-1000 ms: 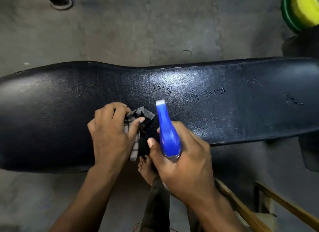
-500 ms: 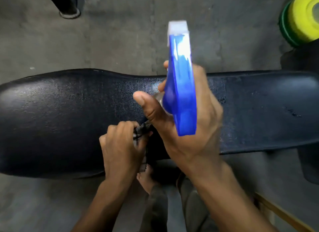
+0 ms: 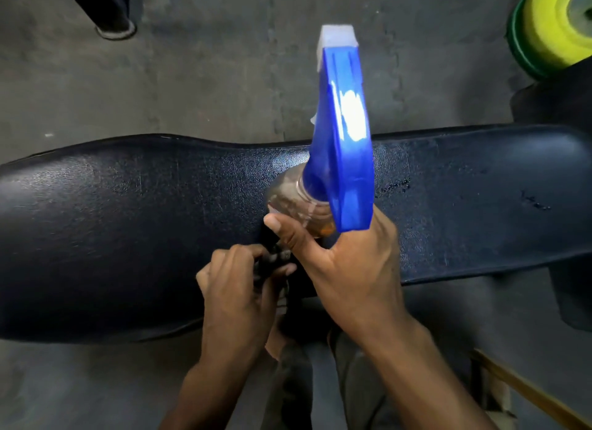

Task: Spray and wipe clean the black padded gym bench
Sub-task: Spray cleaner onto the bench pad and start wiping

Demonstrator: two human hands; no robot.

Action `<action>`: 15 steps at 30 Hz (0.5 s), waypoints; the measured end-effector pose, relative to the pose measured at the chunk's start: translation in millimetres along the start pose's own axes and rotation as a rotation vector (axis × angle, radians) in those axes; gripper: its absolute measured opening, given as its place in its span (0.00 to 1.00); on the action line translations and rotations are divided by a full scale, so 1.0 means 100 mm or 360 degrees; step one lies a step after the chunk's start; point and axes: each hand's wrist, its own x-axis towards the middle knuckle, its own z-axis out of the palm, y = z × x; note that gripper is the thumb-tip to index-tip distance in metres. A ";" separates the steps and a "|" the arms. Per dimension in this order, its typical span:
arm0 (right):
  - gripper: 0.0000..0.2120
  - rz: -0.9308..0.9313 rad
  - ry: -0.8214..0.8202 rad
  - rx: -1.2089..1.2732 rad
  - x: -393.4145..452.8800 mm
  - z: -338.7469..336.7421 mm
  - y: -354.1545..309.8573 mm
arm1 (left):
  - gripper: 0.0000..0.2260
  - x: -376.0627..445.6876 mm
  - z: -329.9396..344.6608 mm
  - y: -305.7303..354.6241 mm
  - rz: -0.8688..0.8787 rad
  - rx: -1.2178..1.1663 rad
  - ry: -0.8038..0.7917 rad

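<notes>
Black padded bench (image 3: 128,224) (droplets right), blue-triggered spray bottle (image 3: 342,147) above, bunched cloth (image 3: 272,263)

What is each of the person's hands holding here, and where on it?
Right hand holds the spray bottle by its clear body, below the blue head. Left hand bunches a dark cloth on the bench.

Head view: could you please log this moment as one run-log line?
phase: spraying | right hand: holds spray bottle above bench | left hand: grips cloth at bench's near edge | droplets on bench at right
</notes>
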 end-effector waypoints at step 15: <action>0.38 0.0218 -0.0205 0.0065 -0.07 -0.21 0.23 | 0.10 -0.17 0.03 0.27 -0.0094 -0.0043 -0.0153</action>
